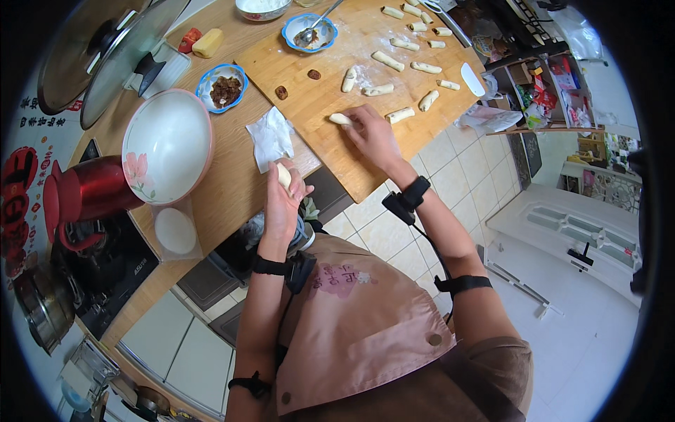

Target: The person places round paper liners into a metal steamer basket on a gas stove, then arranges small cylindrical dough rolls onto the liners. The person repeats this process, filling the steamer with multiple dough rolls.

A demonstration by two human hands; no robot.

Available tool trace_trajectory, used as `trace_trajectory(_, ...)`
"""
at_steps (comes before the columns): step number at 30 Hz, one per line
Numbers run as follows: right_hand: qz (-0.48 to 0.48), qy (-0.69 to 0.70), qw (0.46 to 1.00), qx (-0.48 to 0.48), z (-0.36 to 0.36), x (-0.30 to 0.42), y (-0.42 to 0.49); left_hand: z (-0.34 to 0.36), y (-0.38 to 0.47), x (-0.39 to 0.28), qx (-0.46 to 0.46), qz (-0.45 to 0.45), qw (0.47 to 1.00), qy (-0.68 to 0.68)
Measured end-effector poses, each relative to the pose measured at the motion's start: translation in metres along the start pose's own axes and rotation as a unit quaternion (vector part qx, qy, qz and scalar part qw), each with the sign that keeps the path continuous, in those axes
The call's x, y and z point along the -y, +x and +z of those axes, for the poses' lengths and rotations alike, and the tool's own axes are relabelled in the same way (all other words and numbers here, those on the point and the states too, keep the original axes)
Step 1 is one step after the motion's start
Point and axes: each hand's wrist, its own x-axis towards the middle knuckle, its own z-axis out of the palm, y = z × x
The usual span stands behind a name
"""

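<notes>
My left hand is raised off the board's near edge, fingers curled around a pale dough piece. On the wooden board, my right hand grips the end of a short dough roll with thumb and fingertips. Several filled dough rolls lie beyond and to the right, among them a long roll and another roll close to my right knuckles. Two dark filling lumps, a nearer lump and a farther lump, rest at the board's left side.
A blue-rimmed bowl of dark filling stands left of the board. Another blue-rimmed bowl on the board holds a spoon. A crumpled white tissue, a large white bowl and a red jug are at left. A white scraper lies right.
</notes>
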Motion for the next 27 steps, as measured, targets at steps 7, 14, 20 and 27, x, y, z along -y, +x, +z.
trace_trajectory(7,-0.148,0.131,0.98,0.013,0.015,0.096,-0.038,0.018,0.016,0.003,-0.047,0.048,0.983,-0.174)
trace_trajectory(14,-0.118,0.027,0.992,-0.027,-0.019,0.076,-0.03,0.032,0.009,-0.012,0.08,0.01,0.922,-0.379)
trace_trajectory(20,-0.115,-0.285,0.948,-0.076,-0.044,-0.038,0.043,0.044,0.004,-0.017,0.115,0.0,0.921,-0.371)
trace_trajectory(27,-0.026,-0.251,0.967,0.024,-0.045,-0.04,0.047,0.039,0.007,-0.02,0.121,-0.008,0.905,-0.407)
